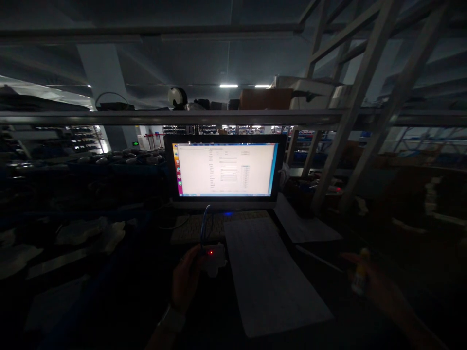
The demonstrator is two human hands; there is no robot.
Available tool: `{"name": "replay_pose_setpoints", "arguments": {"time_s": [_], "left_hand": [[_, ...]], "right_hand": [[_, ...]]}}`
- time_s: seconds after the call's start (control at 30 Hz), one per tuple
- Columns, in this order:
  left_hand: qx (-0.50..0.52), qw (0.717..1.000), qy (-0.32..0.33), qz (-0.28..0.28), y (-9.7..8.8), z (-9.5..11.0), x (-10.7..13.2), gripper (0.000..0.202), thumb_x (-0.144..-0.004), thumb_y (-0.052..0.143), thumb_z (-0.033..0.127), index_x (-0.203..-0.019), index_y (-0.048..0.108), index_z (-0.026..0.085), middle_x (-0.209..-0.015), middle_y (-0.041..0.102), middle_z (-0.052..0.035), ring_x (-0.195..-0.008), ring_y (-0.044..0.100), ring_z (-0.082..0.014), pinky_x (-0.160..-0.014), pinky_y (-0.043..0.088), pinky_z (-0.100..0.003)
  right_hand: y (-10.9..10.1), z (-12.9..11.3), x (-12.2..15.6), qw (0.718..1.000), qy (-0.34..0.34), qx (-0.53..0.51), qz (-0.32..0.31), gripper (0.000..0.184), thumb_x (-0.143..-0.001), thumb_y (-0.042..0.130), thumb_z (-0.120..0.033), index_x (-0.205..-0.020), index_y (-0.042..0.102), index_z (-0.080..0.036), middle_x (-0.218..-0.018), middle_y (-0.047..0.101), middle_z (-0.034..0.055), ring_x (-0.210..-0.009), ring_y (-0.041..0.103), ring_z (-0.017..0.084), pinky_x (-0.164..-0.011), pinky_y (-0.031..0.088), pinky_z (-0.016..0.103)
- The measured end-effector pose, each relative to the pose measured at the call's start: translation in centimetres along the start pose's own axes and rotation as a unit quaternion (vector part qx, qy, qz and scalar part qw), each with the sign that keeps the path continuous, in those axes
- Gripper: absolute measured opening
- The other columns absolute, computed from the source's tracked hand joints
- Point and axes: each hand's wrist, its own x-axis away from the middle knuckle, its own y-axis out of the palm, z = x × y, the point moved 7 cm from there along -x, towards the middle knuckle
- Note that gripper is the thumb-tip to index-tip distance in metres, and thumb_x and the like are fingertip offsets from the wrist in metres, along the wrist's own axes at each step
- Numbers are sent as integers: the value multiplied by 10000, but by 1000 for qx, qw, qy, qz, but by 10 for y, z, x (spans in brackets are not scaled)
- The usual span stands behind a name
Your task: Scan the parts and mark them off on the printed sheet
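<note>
My left hand (187, 272) is closed on the edge of a small white device (215, 262) with a lit red light. A thin bluish cable (204, 223) rises in a loop from the device's left side. Out to the right, my right hand (375, 279) has its fingers around a small cylinder with a yellowish upper part (359, 277), perhaps a marker or a small bottle; the dark and some blur hide its kind. Between the hands lies a large white sheet of paper (270, 272).
A lit monitor (226, 170) stands at the back, showing a form. Under it is a keyboard (193, 228), partly covered by the paper. A second sheet (306, 226) lies to the right. White parts (80, 231) fill a bin at left. A shelf (219, 117) spans above the monitor.
</note>
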Motion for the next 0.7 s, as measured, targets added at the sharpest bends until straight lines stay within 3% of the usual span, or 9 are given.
{"name": "replay_pose_setpoints", "arguments": {"time_s": [0.13, 0.43, 0.7], "left_hand": [[1, 1000, 1, -5, -1, 3, -1, 396, -884, 482, 514, -1038, 673, 203, -1022, 728, -74, -933, 698, -215, -812, 581, -330], [0, 1000, 1, 1, 1, -5, 2, 359, -884, 488, 485, -1031, 667, 211, -1020, 727, -72, -924, 699, -212, -813, 581, -329], [-4, 1000, 7, 4, 0, -2, 1, 399, -888, 481, 521, -1033, 670, 201, -1010, 729, -78, -915, 702, -213, -801, 585, -321]], "right_hand": [[0, 1, 1, 999, 9, -51, 3, 433, -686, 521, -447, -1052, 629, -242, -1120, 698, 96, -935, 687, 312, -770, 573, 436], [1, 0, 0, 998, 24, -51, -17, 423, -694, 525, -427, -1064, 626, -248, -1114, 699, 94, -911, 689, 324, -734, 578, 447], [9, 16, 3, 999, 21, -46, -8, 436, -729, 526, -425, -1107, 623, -232, -1144, 689, 103, -965, 680, 322, -795, 567, 447]]}}
